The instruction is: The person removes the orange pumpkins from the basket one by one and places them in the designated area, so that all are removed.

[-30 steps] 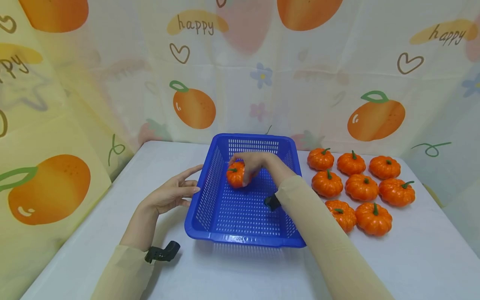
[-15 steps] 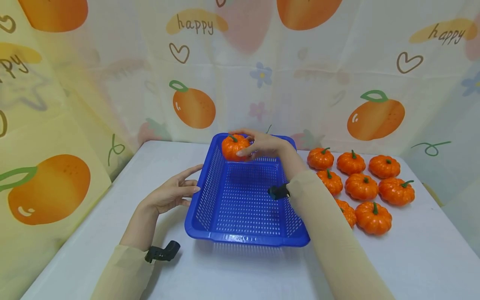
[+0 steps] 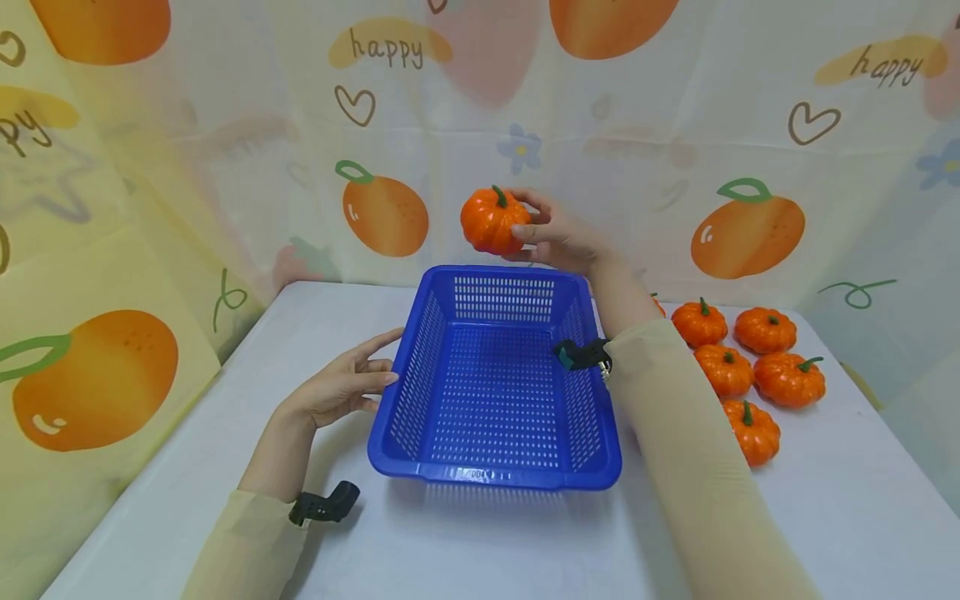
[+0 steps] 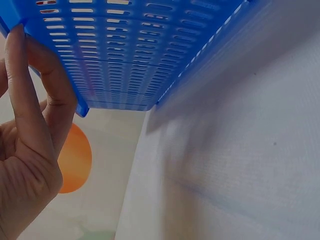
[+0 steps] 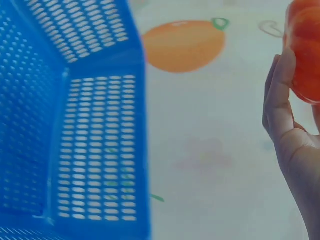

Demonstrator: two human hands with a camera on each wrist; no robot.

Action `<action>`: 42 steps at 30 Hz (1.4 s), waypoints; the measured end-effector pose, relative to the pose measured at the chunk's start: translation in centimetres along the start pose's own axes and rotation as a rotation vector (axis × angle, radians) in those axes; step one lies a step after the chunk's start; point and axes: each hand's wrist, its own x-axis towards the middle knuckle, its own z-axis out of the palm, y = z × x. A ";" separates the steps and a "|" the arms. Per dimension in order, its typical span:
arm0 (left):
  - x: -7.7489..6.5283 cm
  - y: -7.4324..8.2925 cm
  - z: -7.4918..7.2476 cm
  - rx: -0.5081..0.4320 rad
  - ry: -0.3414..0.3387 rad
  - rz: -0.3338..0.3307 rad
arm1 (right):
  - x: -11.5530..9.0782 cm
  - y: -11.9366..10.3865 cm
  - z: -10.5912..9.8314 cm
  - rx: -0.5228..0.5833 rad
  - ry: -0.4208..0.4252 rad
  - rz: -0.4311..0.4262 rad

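Note:
My right hand (image 3: 558,237) holds a small orange toy pumpkin (image 3: 491,222) with a green stem, raised above the far rim of a blue plastic basket (image 3: 495,477). Fingers curl round the pumpkin's right side. In the right wrist view the pumpkin (image 5: 306,55) is cut off at the top right corner, the hand (image 5: 295,125) beneath it. The left hand (image 3: 333,385) is at the basket's left rim, thumb and fingers loosely extended against it. From the left wrist, that hand (image 4: 37,115) shows its fingertips right under the rim. The basket holds nothing.
Several more orange pumpkins (image 3: 723,371) stand in rows on the white tabletop (image 3: 825,500) to the right, partly hidden by the right sleeve (image 3: 697,450). A fruit-printed curtain (image 3: 615,108) hangs behind the table. Black cameras (image 3: 326,503) are strapped at the wrists.
The right hand has lifted the pumpkin from inside the basket up past its far rim. The left hand and basket have stayed in place.

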 end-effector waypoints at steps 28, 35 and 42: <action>-0.1 0.0 0.1 0.015 0.016 -0.026 | -17.7 -4.1 -12.1 0.064 -0.015 -0.205; -0.2 0.0 0.1 0.013 0.022 -0.030 | -23.1 -2.4 -15.5 0.039 0.000 -0.221; -0.3 0.0 0.2 0.015 0.030 -0.030 | -28.5 -0.2 -17.8 -0.070 0.107 -0.115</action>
